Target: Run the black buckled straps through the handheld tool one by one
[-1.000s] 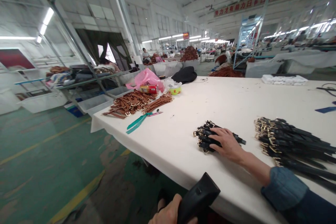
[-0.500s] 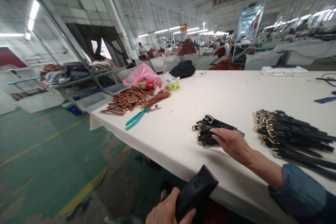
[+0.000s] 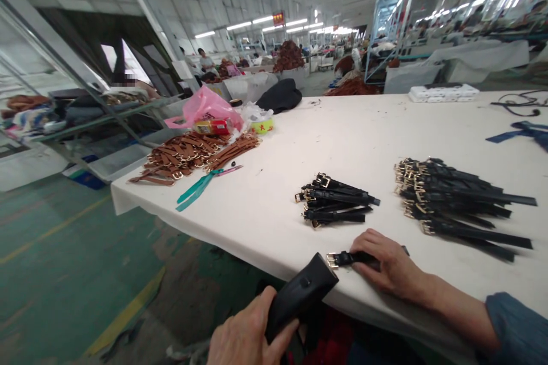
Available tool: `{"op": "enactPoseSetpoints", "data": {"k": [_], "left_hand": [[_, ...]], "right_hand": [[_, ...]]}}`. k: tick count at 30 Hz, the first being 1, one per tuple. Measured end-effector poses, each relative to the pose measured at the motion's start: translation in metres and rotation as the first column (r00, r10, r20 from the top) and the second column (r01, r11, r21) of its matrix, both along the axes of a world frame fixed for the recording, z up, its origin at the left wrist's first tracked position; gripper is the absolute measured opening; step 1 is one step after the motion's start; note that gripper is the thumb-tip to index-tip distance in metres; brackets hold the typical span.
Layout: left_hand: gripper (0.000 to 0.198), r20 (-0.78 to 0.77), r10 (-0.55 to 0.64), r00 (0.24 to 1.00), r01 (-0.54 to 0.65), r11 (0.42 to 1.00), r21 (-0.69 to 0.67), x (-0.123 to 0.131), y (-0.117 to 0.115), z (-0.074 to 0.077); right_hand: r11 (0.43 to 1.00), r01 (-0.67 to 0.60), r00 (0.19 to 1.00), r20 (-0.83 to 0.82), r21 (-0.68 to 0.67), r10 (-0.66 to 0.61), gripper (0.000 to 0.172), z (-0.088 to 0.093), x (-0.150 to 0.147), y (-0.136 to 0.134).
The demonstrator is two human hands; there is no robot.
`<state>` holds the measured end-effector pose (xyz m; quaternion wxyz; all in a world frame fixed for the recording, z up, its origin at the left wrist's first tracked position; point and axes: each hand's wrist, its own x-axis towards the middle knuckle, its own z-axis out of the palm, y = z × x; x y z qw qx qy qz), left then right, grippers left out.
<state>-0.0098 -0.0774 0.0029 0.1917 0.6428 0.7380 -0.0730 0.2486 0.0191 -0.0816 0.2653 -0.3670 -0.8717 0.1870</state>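
My left hand (image 3: 244, 328), at the bottom of the view, is wrapped round a black handheld device (image 3: 302, 292) with a wide, flat end; its kind I cannot make out. That end points up and right, close to a gold-coloured buckle. The buckle belongs to a short black strap (image 3: 341, 259), pinched by my right hand (image 3: 387, 265) near the table's front edge. Most of the strap is hidden under my fingers. Just beyond lies a small pile of black buckled straps (image 3: 336, 203). A larger pile of similar straps (image 3: 460, 199) is to the right.
Brown buckled straps (image 3: 184, 154) are heaped at the table's left end, beside scissors with teal handles (image 3: 194, 191) and a pink plastic bag (image 3: 209, 105). A dark cap (image 3: 280, 96) sits behind them. Dark cables (image 3: 518, 105) and a blue ribbon (image 3: 528, 134) lie far right.
My right hand has come from the small pile toward the front edge, now with one black strap in it. The left hand with the device has shifted slightly left and up. The view has turned right.
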Motion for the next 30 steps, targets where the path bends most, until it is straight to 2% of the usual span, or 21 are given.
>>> {"op": "enactPoseSetpoints", "data": {"k": [5, 11, 15, 22, 30], "left_hand": [[0.019, -0.051, -0.167, 0.985, 0.170, 0.984, 0.050, 0.005, 0.021, 0.012], [0.024, -0.146, -0.312, 0.939, 0.313, 0.950, -0.015, 0.015, 0.047, 0.025], [0.027, -0.155, -0.333, 0.930, 0.332, 0.943, -0.036, 0.020, 0.058, 0.027], [0.028, -0.186, -0.352, 0.917, 0.346, 0.936, -0.066, 0.017, 0.058, 0.028], [0.027, -0.216, -0.380, 0.899, 0.372, 0.925, -0.078, 0.025, 0.064, 0.034]], "right_hand": [[0.998, -0.027, 0.997, -0.080, -0.061, 0.022, 0.018, 0.000, 0.000, 0.001], [0.996, -0.026, 0.993, -0.117, -0.089, 0.015, 0.018, 0.000, 0.001, 0.003], [0.997, 0.012, 0.994, -0.111, -0.079, -0.020, 0.015, -0.002, 0.001, 0.005], [0.998, -0.038, 0.994, -0.105, -0.051, 0.032, 0.013, -0.003, 0.003, 0.004], [0.991, 0.003, 0.995, -0.101, -0.134, -0.016, 0.009, 0.001, 0.002, 0.004]]}}
